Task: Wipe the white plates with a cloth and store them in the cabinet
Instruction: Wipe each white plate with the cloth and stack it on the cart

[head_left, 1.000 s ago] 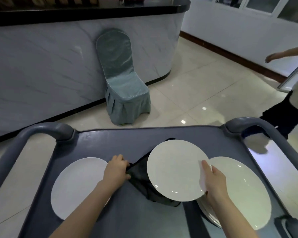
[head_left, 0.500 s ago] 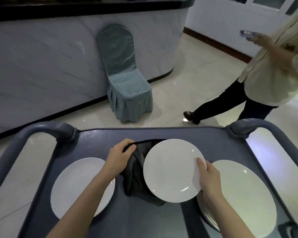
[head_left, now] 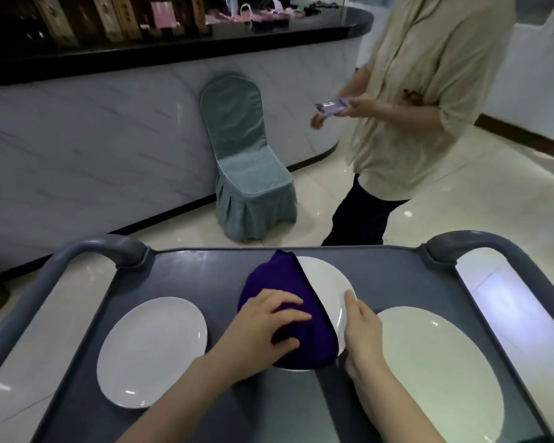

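The left hand (head_left: pixel 269 327) lies with fingers spread and lightly bent, pressing the purple cloth (head_left: pixel 269 279) onto the held plate (head_left: pixel 328 282). The right hand (head_left: pixel 362 330) grips that plate by its right rim, thumb on top. The plate sits between the hands, tilted and mostly covered by the cloth. Its bare part lies on the right hand's side, so the wipe probably needs to go rightward. A wiped-looking plate (head_left: pixel 154 350) lies outside the left hand and the plate stack (head_left: pixel 435 366) outside the right, both on the cart (head_left: pixel 189 273).

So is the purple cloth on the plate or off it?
On it: the cloth covers the held plate's left half, under the left hand.
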Demonstrator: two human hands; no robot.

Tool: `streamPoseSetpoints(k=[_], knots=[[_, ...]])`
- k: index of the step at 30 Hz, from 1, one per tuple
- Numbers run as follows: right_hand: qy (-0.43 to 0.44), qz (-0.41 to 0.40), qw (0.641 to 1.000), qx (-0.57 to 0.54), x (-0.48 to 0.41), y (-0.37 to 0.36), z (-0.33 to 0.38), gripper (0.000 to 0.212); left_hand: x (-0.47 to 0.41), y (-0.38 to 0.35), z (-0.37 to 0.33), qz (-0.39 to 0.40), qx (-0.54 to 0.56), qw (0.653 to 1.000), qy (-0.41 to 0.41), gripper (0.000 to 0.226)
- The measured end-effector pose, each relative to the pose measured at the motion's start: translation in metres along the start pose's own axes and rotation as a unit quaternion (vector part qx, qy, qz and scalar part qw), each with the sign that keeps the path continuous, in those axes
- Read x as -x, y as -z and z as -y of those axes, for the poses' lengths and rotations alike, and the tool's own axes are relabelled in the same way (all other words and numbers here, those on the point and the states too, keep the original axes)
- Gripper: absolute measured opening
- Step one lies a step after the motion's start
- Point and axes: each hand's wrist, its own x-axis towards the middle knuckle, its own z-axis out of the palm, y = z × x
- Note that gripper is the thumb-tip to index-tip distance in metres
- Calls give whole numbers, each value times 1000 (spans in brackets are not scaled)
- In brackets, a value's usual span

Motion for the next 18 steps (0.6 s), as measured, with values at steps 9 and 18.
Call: streamPoseSetpoints(k=[9,18], knots=[[-4,58,998,-1,17,2,-8,33,-23,-25,-16,98,-164,982,-10,58],[57,-27,998,-30,-1,21,26,46,4,-8,-7,102,-125,983,92,58]])
